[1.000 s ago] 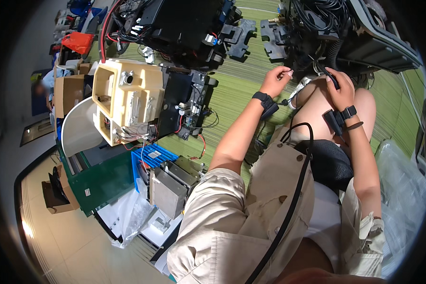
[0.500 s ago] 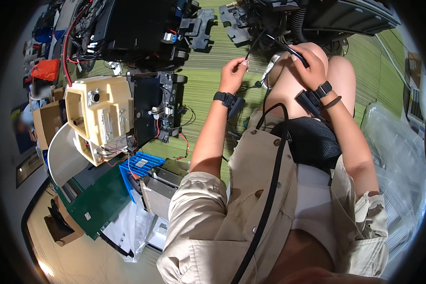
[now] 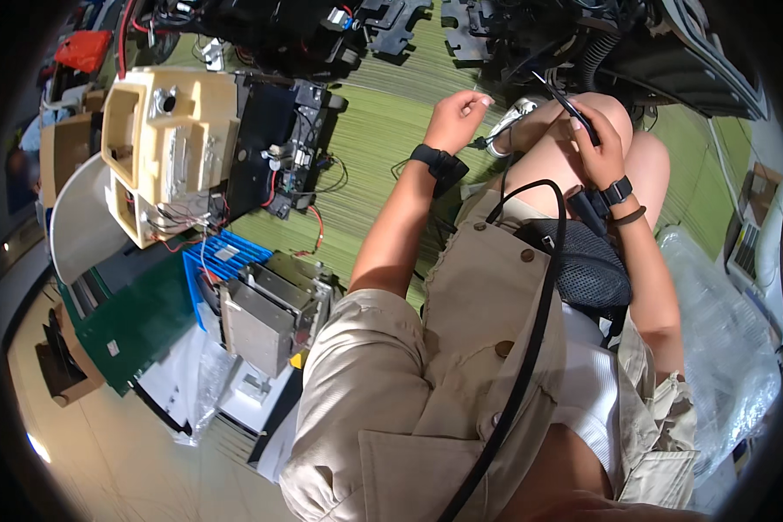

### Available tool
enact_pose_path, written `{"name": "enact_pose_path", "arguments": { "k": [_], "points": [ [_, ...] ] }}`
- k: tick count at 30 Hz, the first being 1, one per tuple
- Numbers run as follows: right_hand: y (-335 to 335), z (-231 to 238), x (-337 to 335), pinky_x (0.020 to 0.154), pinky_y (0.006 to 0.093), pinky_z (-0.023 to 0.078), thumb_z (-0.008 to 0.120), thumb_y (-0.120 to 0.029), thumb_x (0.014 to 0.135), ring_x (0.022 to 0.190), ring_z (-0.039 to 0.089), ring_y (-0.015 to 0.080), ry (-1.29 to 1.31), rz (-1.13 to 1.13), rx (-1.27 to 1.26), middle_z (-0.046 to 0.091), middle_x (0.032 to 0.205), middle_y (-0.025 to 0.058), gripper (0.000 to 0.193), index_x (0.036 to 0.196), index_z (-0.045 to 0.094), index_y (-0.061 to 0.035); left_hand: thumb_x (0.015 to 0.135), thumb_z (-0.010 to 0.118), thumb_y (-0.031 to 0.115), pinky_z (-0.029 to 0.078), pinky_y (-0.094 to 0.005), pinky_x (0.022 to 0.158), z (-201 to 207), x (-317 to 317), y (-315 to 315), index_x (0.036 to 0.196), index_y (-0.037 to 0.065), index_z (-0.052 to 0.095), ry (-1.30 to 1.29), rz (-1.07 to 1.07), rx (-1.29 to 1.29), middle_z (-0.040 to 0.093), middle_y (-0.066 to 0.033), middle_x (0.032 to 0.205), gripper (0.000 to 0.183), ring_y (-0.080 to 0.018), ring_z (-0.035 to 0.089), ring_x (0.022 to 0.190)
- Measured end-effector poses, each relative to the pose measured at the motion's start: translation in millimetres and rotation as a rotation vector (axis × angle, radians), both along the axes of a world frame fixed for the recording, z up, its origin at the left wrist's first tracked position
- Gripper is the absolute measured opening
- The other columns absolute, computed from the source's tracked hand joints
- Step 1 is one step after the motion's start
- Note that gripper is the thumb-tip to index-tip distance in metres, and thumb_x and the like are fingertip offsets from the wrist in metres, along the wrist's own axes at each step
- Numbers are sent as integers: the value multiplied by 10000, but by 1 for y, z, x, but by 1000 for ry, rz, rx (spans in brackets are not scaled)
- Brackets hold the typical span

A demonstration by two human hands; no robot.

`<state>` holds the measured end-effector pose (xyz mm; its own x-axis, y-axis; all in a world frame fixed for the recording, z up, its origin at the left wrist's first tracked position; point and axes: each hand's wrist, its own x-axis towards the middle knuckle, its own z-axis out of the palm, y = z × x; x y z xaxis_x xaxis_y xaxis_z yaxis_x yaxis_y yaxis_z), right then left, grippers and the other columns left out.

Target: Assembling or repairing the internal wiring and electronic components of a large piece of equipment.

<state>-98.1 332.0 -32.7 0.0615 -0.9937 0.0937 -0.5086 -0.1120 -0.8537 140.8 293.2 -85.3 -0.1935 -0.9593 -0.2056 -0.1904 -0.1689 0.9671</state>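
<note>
My right hand (image 3: 598, 143) grips a slim black pointed tool (image 3: 574, 111) above my knee, its tip toward the dark machine parts; its exact kind I cannot make out. My left hand (image 3: 458, 120) is closed, thumb against the curled fingers, over the green carpet left of my knees. Whatever it may hold is hidden or too small to see. Beyond the tool's tip lies a dark assembly with a ribbed black hose (image 3: 598, 59). A thin black cable with a small connector (image 3: 478, 142) lies beside my left wrist.
At left stands a cream plastic housing (image 3: 143, 204) beside a black chassis (image 3: 274, 148) with loose wires. Nearer are a blue grille (image 3: 235, 252), a metal box (image 3: 257, 322) and a green panel (image 3: 139, 326). Clear plastic wrap (image 3: 722, 348) lies at right. A black cable (image 3: 531, 374) crosses my body.
My left hand no longer shows the thin black strand it pinched near the tool's tip; it has drawn away from the tool. My right hand still grips the tool. The view has shifted.
</note>
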Motion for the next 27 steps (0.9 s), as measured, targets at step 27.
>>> {"name": "enact_pose_path", "arguments": {
  "k": [27],
  "points": [
    [-10, 0, 12, 804, 289, 403, 543, -107, 798, 889, 539, 227, 249, -33, -223, 572, 943, 117, 209, 978, 577, -7, 792, 558, 207, 437, -278, 583, 10, 9, 5, 858, 30, 609, -63, -173, -183, 604, -106, 709, 196, -163, 559, 628]
  ]
}}
